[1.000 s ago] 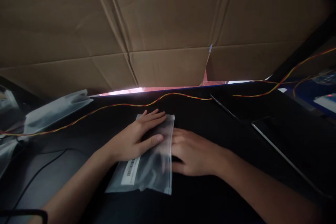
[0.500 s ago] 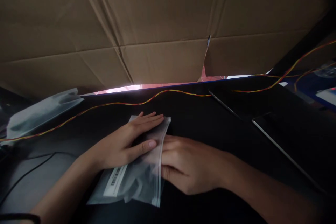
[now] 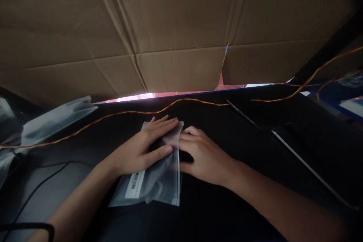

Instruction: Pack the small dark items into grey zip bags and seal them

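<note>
A clear plastic zip bag (image 3: 161, 187) with a white barcode label (image 3: 135, 185) lies on the dark tabletop. My left hand (image 3: 144, 151) rests flat across its upper part, fingers outstretched and thumb spread, pressing on the plastic. At the bag's zip edge is my right hand (image 3: 204, 159), with bent fingers whose tips pass inside the mouth. Between its thumb and forefinger is a dark patch; I cannot tell whether it is an object or a gap. The bag's contents do not show clearly.
Behind the table stands a large cardboard sheet (image 3: 178, 68). A red-and-yellow twisted wire (image 3: 127, 112) crosses the tabletop's far side. Another plastic bag (image 3: 56, 119) lies at left, near a black cable (image 3: 42, 181). Two dark, flat, metal-edged devices (image 3: 309, 166) lie at right.
My right hand has drawn partly back out of the bag's mouth and moved up slightly, its thumb now further from the fingers. The left hand stays flat on the bag. The view has shifted slightly.
</note>
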A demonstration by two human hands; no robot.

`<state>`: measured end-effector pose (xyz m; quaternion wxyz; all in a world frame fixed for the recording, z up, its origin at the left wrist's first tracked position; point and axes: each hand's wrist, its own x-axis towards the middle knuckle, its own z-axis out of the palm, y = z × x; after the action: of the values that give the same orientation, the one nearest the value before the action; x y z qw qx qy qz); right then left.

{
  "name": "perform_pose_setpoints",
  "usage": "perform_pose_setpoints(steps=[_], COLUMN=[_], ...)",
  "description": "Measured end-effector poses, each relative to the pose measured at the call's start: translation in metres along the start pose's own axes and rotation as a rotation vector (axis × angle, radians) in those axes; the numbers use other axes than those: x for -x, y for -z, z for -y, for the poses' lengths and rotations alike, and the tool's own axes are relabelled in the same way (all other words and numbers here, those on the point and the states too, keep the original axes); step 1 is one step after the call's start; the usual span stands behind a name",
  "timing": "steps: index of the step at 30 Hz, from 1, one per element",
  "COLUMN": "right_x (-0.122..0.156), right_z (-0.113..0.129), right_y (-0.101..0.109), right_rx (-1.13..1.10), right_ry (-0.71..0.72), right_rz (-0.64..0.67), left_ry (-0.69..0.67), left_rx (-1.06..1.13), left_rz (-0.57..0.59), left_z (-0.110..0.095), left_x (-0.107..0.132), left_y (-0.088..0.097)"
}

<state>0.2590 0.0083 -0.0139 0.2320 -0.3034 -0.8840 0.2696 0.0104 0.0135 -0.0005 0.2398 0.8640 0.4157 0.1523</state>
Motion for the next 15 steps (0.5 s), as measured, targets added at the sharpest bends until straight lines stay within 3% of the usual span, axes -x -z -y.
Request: perform_pose_setpoints(steps=[4,8,11,15], right_x=[0.001,0.002,0.001,0.0], right_z=[0.003,-0.012,-0.023,-0.029], right_y=[0.001,0.015,0.025,0.028], right_rx=[0.057,0.011,-0.113,-0.05], right_ry=[-0.081,-0.091,-0.056,-0.148], right_rz=[0.011,0.005,-0.064,-0.178], left_ry=[-0.014,0.02,0.041,0.07], left_rx=[0.002,-0.029,-0.043,-0.049], left_rz=[0.039,0.086,0.104,0.116], left_z=[-0.003,-0.003,-0.004,-0.006], left_x=[0.0,0.001,0.001,0.002], left_y=[0.001,0.005,0.008,0.008])
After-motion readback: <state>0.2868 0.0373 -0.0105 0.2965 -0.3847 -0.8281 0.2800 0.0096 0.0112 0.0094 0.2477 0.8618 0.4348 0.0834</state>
